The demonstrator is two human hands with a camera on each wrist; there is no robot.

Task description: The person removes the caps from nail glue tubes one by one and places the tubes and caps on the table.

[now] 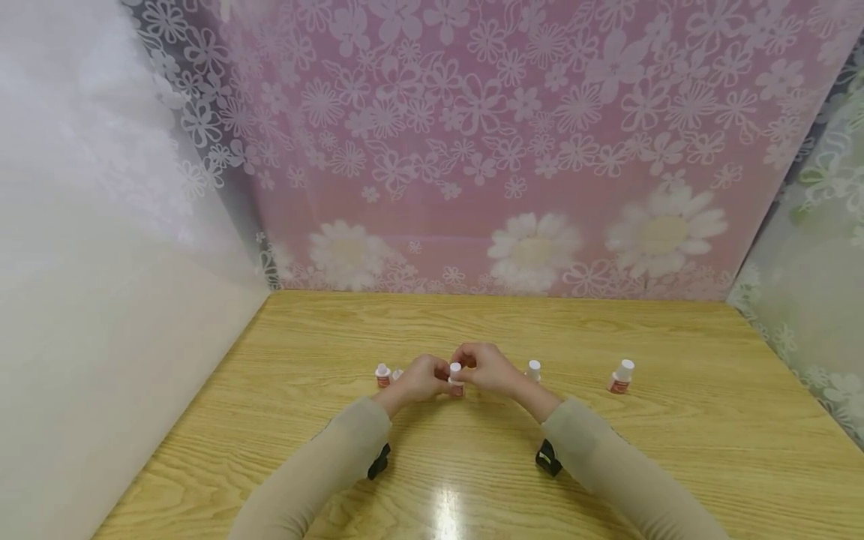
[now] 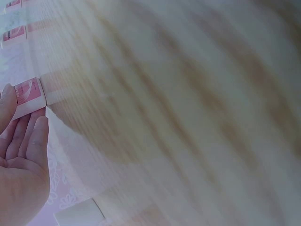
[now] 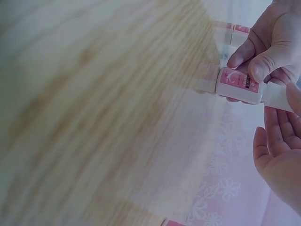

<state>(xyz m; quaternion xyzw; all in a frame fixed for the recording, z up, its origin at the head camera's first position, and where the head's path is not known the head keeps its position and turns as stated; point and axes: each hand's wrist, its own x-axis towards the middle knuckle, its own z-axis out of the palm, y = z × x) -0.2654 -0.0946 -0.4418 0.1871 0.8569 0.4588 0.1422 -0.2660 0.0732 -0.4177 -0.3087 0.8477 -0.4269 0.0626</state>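
In the head view, a small white bottle with a pink-red label [image 1: 457,389] stands on the wooden table between both hands. My left hand [image 1: 425,377] grips its body, thumb and fingers on either side, which the right wrist view also shows at the label [image 3: 237,84]. My right hand [image 1: 489,367] pinches the white cap [image 3: 277,95] at the bottle's top. Whether the cap is loose or tight I cannot tell. In the left wrist view, the left hand [image 2: 26,165] has the bottle [image 2: 30,96] between thumb and fingers, its base at the table.
Left of the hands stands a similar bottle [image 1: 382,376] with a narrow top; another [image 1: 397,373] is partly hidden behind the left hand. To the right are two capped bottles, one [image 1: 534,370] partly behind the right forearm, one [image 1: 621,377] farther out. A flowered curtain [image 1: 472,150] rises behind the table.
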